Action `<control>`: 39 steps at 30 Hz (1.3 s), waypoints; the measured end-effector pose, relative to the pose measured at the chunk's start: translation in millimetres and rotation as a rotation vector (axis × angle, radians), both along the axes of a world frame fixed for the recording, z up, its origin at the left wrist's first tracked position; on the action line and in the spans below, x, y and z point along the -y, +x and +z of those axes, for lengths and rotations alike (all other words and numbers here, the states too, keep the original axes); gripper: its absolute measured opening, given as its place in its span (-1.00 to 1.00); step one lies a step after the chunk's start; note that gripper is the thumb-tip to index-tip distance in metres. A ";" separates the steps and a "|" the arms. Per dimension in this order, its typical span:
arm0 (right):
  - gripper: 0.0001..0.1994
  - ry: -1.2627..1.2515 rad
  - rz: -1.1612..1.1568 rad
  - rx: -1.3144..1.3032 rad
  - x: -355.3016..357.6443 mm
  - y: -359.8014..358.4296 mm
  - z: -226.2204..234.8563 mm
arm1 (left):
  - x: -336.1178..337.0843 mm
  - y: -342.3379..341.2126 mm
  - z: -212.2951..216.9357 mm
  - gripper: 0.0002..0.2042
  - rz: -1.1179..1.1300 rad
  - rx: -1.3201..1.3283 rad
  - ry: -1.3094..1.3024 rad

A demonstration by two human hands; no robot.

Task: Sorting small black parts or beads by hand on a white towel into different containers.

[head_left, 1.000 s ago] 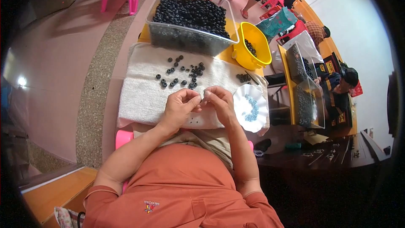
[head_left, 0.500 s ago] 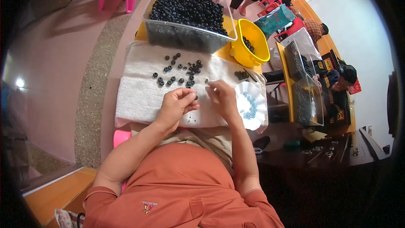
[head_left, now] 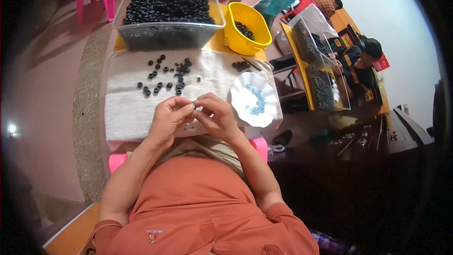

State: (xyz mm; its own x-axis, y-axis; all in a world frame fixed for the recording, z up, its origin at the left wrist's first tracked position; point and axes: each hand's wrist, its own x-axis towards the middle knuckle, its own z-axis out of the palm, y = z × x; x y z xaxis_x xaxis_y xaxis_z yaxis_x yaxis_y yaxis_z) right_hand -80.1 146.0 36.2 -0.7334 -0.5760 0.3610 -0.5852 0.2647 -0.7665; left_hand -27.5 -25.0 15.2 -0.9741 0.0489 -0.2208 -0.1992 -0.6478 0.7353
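Observation:
My left hand (head_left: 166, 120) and my right hand (head_left: 218, 117) meet over the near part of a white towel (head_left: 127, 113). Thumb and forefinger of the left are pinched on a small black round piece, mostly hidden by the fingers. The right fingertips are pinched against it; what they hold is too small to make out. Beyond the hands lie several loose black round pieces (head_left: 159, 85), some with holes, and one tiny piece (head_left: 198, 80) apart. A white scalloped dish (head_left: 239, 87) with tiny pale blue bits (head_left: 258, 104) is right of my right hand.
A clear bin (head_left: 165, 38) full of black pieces stands behind the towel, beside a yellow tub (head_left: 243, 45). More dark pieces (head_left: 240, 66) and a thin dark tool (head_left: 251, 64) lie near the dish. At right, another person (head_left: 365, 61) sits by clear bins (head_left: 321, 85).
My right hand has come left and toward me to meet the left hand, its fingertips now at the held piece. The whole view has shifted, with the table further left.

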 end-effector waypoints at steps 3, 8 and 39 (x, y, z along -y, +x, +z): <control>-0.81 0.083 -0.049 -0.035 -6.8 5.9 7.6 | -2.6 1.4 1.6 -0.89 -0.041 0.039 0.009; -0.83 0.224 -0.176 -0.088 -63.3 -10.7 16.5 | -4.4 -0.5 -2.6 -0.89 0.004 0.035 -0.011; -0.89 0.543 -0.343 -0.219 -124.4 -39.1 15.7 | -10.0 3.1 -3.7 -0.88 -0.035 0.077 -0.042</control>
State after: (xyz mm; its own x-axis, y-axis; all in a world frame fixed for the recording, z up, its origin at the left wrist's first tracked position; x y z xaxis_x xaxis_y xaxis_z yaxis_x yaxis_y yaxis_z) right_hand -119.1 270.4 51.9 -0.8501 -0.4652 0.2468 -0.5257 0.7773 -0.3457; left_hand -24.5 -15.0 11.5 -0.9521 0.0722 -0.2971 -0.2781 -0.6084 0.7433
